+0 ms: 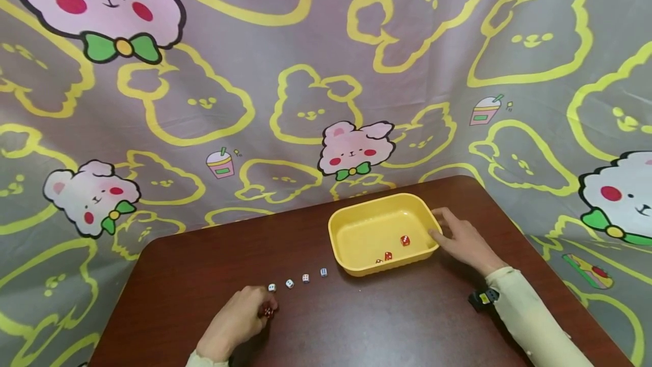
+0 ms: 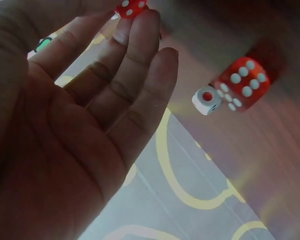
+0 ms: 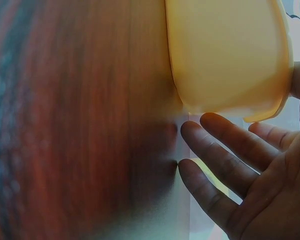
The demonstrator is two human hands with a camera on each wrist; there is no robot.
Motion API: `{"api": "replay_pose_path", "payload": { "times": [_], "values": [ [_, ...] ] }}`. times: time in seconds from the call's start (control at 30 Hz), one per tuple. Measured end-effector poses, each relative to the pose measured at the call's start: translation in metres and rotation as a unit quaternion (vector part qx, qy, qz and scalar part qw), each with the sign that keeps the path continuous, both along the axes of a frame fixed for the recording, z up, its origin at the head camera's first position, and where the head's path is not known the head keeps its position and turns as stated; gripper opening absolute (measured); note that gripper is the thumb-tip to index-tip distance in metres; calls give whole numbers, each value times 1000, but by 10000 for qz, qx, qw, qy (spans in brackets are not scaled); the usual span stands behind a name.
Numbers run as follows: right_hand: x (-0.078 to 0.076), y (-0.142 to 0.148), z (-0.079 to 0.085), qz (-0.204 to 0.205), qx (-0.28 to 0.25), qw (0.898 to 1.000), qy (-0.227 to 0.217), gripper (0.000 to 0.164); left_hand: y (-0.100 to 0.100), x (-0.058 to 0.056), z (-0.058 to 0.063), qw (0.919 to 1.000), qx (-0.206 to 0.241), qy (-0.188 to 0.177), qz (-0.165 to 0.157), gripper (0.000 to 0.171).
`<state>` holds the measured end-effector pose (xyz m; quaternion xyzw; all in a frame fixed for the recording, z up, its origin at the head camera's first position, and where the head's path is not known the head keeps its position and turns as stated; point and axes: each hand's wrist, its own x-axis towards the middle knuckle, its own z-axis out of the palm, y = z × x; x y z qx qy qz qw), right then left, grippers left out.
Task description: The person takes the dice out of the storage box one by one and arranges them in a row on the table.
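A red die (image 2: 131, 7) is pinched in the fingertips of my left hand (image 1: 235, 320), low over the table at the front left. In the left wrist view another, larger red die (image 2: 245, 82) stands beside a small white die (image 2: 206, 100), off the fingers. Several small white dice, such as this one (image 1: 305, 278), form a slanting row just beyond that hand. My right hand (image 1: 464, 240) holds the right end of a yellow tub (image 1: 333, 237), thumb at the rim and fingers along the outer wall. Inside lie red dice (image 1: 404, 240), one partly hidden by the near wall.
The dark brown wooden table (image 1: 372, 321) ends at a patterned cloth (image 1: 305, 101) hanging behind and to the right. A black strap with a small device (image 1: 483, 299) sits at the right sleeve.
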<state>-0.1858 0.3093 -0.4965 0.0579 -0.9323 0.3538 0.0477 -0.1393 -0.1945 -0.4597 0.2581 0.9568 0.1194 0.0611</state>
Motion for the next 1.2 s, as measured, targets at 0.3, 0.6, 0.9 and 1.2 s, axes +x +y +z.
{"api": "replay_pose_path", "payload": {
  "times": [0.3,0.6,0.9,1.2],
  "values": [
    [1,0,-2,-9,31,10000,15,48,-1,3,-6,10000,28,25,-29,26],
    [0,0,-1,20,28,10000,61,48,-4,3,-10,10000,-54,53,11,26],
    [-1,-1,-2,49,71,9999,70,48,-5,3,-10,10000,-47,53,6,26],
    [-1,-1,-2,48,55,9999,124,47,-4,2,-7,9999,-74,62,-123,34]
  ]
}}
